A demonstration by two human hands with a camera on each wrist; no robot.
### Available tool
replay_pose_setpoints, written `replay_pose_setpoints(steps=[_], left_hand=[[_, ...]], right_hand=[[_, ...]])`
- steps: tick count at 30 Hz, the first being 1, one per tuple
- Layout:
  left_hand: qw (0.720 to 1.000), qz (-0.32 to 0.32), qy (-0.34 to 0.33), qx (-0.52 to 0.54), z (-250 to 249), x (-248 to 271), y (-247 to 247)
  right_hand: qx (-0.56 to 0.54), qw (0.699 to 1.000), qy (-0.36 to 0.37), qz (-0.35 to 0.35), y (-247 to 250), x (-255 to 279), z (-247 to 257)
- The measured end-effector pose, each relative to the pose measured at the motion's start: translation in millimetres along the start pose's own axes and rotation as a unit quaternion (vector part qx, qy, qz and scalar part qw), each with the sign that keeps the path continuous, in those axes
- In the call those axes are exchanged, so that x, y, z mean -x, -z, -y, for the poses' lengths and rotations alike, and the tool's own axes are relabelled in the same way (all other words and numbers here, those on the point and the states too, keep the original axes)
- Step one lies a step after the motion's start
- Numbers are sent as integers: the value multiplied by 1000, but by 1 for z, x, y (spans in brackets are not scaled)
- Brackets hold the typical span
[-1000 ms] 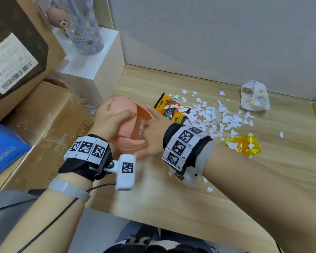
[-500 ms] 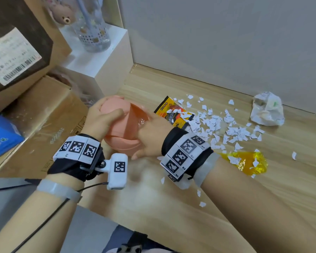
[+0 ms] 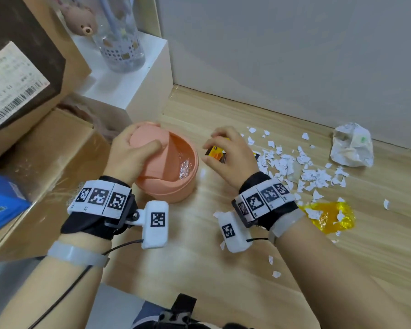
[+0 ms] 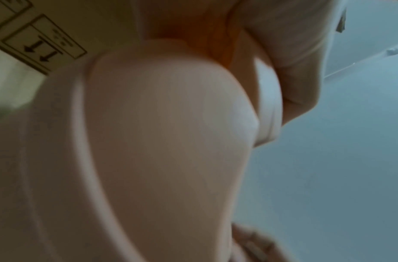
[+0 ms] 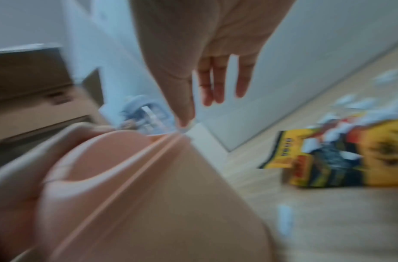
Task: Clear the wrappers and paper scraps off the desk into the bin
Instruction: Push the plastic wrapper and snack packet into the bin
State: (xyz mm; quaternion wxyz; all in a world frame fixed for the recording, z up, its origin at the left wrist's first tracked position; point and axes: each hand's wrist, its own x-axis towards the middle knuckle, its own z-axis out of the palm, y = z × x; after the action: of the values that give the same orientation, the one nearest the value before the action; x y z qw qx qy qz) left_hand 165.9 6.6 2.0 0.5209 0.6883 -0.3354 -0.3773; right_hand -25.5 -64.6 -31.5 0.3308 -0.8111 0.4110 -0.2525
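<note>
I am seeing the worktop (image 3: 223, 269) carrying the bin (image 3: 176, 186). My left hand (image 3: 128, 157) is gripping its lid (image 3: 147, 138). My right hand (image 3: 230, 155), fingers loose, is hovering over the wrapper (image 3: 215, 154) beside paper scraps (image 3: 294, 167).

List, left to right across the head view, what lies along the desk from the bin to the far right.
pink bin held at its lid by the left hand → right hand over the orange snack wrapper → paper scraps → yellow wrapper → crumpled white wrapper
</note>
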Motion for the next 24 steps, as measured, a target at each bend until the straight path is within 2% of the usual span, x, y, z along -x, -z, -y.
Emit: replay_pose_setpoints(steps=[2,4,6,10,13,16,18,24], left_hand=[[1000,7,5,16,2,-1,1],[999,14,10,27,4,-3,2],[999,20,8,29,6,-4,3],[999,34,-1,42,8,-6,3],[998,41,-2,47,8,-8,2],[998,48,-2,50,8,-9,1],[998,45,-2,54,7,-8,0],[997,48,-10,58,4,-3,-5]], right_hand=[[26,986,-162,-41,-1,-1,-30],[94,948,-303,-9,-1,-3,-56],[127,918,-376,20,2,-2,-74],[170,898,-402,50,0,-1,-85],[195,894,-402,-1,0,0,-86],[79,910,-399,-84,5,1,-88],[6,914,-395,-94,15,4,-83],[-47,909,-391,-135,40,27,-78]])
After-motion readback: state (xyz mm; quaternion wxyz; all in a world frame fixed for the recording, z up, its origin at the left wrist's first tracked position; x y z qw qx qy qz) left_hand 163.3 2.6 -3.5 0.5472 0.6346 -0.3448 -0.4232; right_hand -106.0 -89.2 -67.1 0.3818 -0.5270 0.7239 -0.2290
